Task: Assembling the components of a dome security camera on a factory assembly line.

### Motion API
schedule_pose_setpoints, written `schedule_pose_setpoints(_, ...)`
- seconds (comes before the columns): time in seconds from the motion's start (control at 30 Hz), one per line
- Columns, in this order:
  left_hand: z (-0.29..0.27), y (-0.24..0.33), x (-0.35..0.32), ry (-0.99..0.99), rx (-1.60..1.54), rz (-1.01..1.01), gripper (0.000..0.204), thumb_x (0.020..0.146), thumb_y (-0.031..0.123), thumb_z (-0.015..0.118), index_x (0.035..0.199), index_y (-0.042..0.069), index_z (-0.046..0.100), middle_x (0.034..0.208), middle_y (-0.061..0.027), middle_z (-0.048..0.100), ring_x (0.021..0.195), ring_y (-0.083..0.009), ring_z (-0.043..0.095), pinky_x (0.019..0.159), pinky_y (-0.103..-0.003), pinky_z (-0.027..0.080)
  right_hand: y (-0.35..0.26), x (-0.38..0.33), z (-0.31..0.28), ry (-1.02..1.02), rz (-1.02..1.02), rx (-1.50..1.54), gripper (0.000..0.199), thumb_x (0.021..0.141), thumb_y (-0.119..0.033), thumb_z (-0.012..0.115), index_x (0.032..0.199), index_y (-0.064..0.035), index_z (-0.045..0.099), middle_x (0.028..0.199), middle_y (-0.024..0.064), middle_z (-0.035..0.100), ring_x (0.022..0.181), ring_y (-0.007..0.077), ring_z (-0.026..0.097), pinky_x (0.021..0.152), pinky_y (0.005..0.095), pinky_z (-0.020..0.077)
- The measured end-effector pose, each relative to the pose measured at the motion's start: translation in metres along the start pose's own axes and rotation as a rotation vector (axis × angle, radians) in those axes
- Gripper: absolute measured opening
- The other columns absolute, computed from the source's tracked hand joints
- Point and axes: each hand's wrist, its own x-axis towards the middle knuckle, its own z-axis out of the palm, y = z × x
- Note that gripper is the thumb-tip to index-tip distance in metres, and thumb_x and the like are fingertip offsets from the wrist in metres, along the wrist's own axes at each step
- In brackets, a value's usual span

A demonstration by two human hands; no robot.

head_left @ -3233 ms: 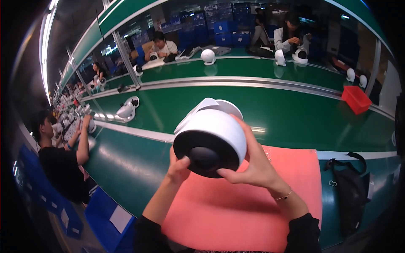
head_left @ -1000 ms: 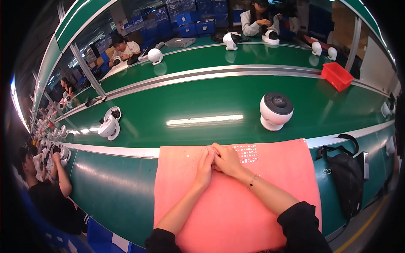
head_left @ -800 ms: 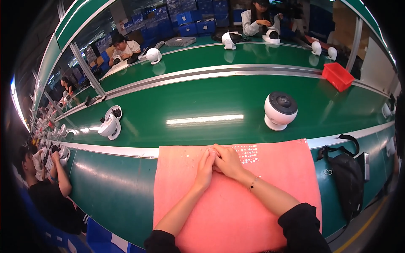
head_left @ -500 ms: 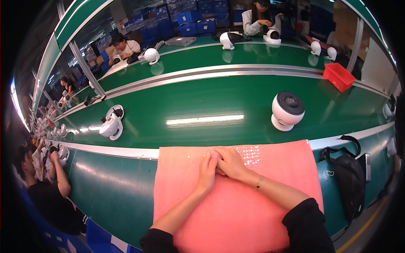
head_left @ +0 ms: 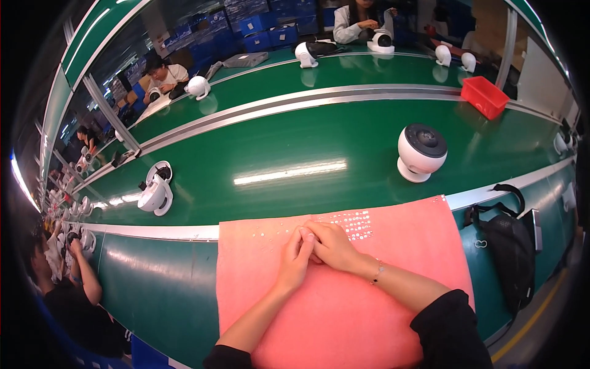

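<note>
My left hand [head_left: 296, 258] and my right hand [head_left: 335, 247] are clasped together over a pink mat [head_left: 356, 301]. Their fingers are closed against each other, and no object shows between them. The palms' inner sides are hidden. Just beyond the fingertips, rows of small shiny round dots [head_left: 357, 225] lie on the mat's far part. Past the mat, on the green belt, a round white camera with a black top [head_left: 423, 151] stands to the right. Farther left is a second white camera [head_left: 156, 190], its round part tilted on its base.
A black bag [head_left: 505, 258] lies right of the mat. One red bin [head_left: 485, 96] stands at the far right, near the metal rail [head_left: 295, 98]. People work across the line, with white cameras [head_left: 198, 87] nearby. Another person [head_left: 77, 289] sits at the left.
The view has tilted and shifted slightly, so the surroundings sit differently in it. My hands stay clasped in nearly the same place on the mat.
</note>
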Motion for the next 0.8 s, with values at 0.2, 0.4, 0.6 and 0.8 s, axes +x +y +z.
schedule_pose_setpoints(0.2, -0.0020, -0.0004, -0.0011, 0.002, 0.015, 0.015, 0.023, 0.096, 0.024, 0.040, 0.086, 0.004, 0.046, 0.073, -0.0036, 0.053, 0.060, -0.0093, 0.054, 0.055, -0.022, 0.046, -0.0024, -0.0004, 0.0003, 0.011, -0.008, -0.011, 0.016, 0.084, -0.018, 0.048, 0.081, -0.0032, 0.053, 0.062, 0.0130, 0.058, 0.056, 0.0287, 0.057, 0.052, 0.0366, 0.0435)
schedule_pose_setpoints(0.4, -0.0025, 0.0001, -0.0012, 0.007, 0.021, 0.023, 0.023, 0.096, 0.023, 0.040, 0.086, 0.003, 0.046, 0.073, -0.0040, 0.054, 0.060, -0.0094, 0.055, 0.054, -0.023, 0.046, 0.0013, 0.0001, 0.0028, 0.025, -0.029, -0.027, 0.017, 0.085, -0.019, 0.048, 0.082, -0.0034, 0.053, 0.061, 0.0127, 0.058, 0.054, 0.0276, 0.057, 0.050, 0.0356, 0.0433)
schedule_pose_setpoints(0.6, 0.0000, 0.0007, -0.0011, 0.008, 0.040, 0.038, 0.023, 0.096, 0.023, 0.039, 0.087, 0.003, 0.046, 0.073, -0.0038, 0.053, 0.061, -0.0097, 0.055, 0.054, -0.023, 0.046, -0.0004, -0.0008, 0.0001, -0.005, -0.002, -0.019, 0.017, 0.085, -0.018, 0.047, 0.081, -0.0032, 0.053, 0.060, 0.0123, 0.057, 0.053, 0.0270, 0.056, 0.049, 0.0347, 0.0427)
schedule_pose_setpoints(0.8, -0.0002, 0.0024, -0.0014, 0.008, 0.040, 0.036, 0.025, 0.096, 0.024, 0.039, 0.087, 0.003, 0.047, 0.072, -0.0041, 0.053, 0.060, -0.0095, 0.054, 0.054, -0.023, 0.046, -0.0032, -0.0007, 0.0005, 0.034, -0.059, -0.017, 0.020, 0.087, -0.020, 0.046, 0.078, -0.0026, 0.051, 0.058, 0.0138, 0.056, 0.053, 0.0302, 0.056, 0.050, 0.0386, 0.0431)
